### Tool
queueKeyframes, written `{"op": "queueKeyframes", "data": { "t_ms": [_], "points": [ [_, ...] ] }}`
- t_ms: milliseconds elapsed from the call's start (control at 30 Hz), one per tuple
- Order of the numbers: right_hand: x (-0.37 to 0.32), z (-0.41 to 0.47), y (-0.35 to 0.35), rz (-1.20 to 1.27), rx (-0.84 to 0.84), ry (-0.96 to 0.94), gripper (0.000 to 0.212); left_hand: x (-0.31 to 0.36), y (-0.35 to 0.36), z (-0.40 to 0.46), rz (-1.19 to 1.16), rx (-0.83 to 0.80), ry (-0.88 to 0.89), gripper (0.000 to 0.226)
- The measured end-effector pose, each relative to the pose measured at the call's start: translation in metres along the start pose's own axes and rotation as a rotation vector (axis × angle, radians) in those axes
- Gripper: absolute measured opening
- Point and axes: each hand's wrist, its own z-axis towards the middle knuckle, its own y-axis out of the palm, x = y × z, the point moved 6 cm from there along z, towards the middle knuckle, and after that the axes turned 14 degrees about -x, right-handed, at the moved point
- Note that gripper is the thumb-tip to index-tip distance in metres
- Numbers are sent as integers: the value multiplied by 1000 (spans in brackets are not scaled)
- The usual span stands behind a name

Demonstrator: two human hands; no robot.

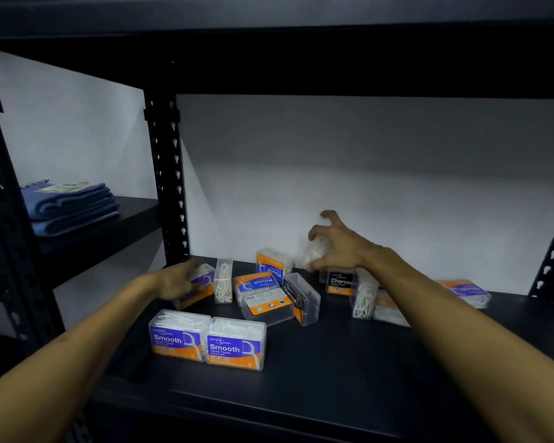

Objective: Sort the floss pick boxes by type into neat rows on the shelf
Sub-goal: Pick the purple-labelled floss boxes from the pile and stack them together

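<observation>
On dark metal shelf (349,356) — left hand (176,281) grips purple-orange clear plastic floss box (202,287) at 10 o'clock; right hand (336,244) claws white-pick box (315,251) at 12. Judgement: lift clear, seat beside two Smooth boxes (207,340) at 7 — labels forward.

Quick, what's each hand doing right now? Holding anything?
Left hand: grips a purple-label box at the back left.
Right hand: fingers curled round a clear box of white picks, near the wall.
</observation>
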Motion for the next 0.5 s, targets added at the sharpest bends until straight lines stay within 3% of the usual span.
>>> {"op": "queueKeyframes", "data": {
  "t_ms": [100,167,233,367,500],
  "points": [
    [1,-6,-9,343,147,-8,45,0,-1,0,12,-1,-5,59],
    [-5,-9,-11,474,221,19,51,0,-1,-1,2,-6,-11,60],
    [-14,-9,-11,512,244,40,62,0,-1,-2,11,-4,-17,58],
    [-32,-7,-9,502,225,15,52,0,0,-6,17,-7,-24,57],
    [-50,-6,-4,610,158,-59,58,0,-1,-10,20,-5,-32,60]
  ]
}}
